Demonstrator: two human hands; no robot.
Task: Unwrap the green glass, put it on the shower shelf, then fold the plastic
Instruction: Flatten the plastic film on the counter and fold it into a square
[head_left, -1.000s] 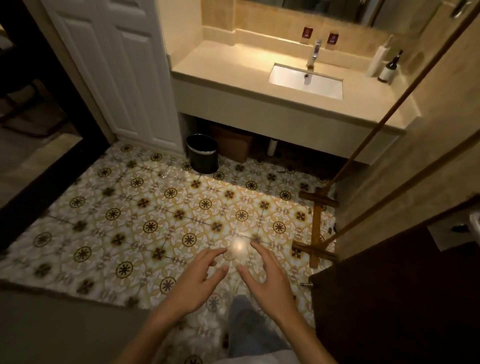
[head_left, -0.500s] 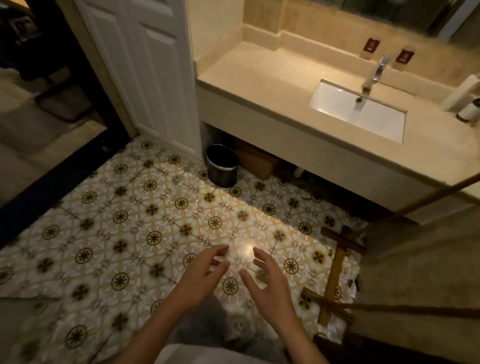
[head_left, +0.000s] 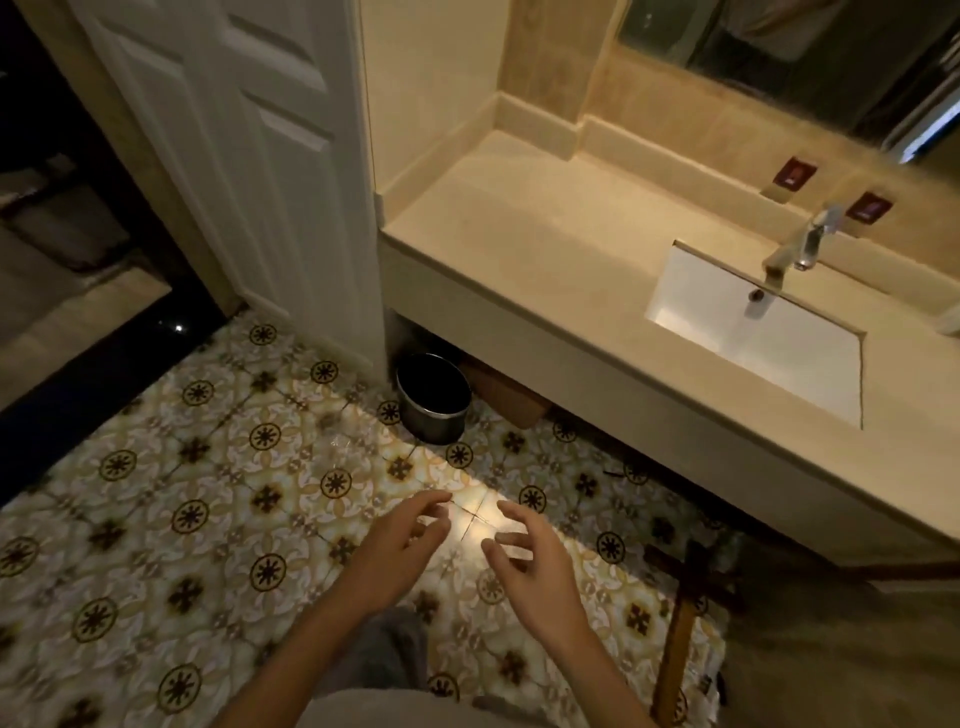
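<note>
Left hand (head_left: 395, 551): you held it at lower centre, fingers relaxed, grasping nothing.
Right hand (head_left: 535, 566): just beside, likewise released.

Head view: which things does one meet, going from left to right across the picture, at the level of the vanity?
White door → black waste bin → brown box under the counter → white sink basin → chrome faucet.
</note>
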